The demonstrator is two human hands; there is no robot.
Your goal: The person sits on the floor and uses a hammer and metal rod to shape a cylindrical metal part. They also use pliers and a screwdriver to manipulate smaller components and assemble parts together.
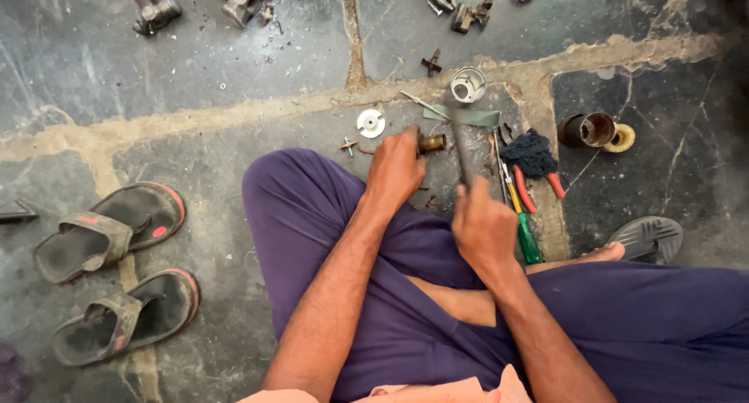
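Head view, looking down: we sit on a cracked grey stone floor [195, 75], legs in purple trousers [312, 216]. Our left hand [396, 169] is clamped around a small brass cylindrical fitting [431, 143], pinning it to the floor just ahead of our knee. Our right hand [484, 227] is closed on the handle of a dark metal hammer [462, 142], its head blurred just beside the fitting. Red-handled pliers [538, 188] and a green-handled screwdriver [529, 239] lie to the right; two worn sandals [109, 270] lie left. Striking well, we judge, calls for fingers kept behind the fitting and square blows.
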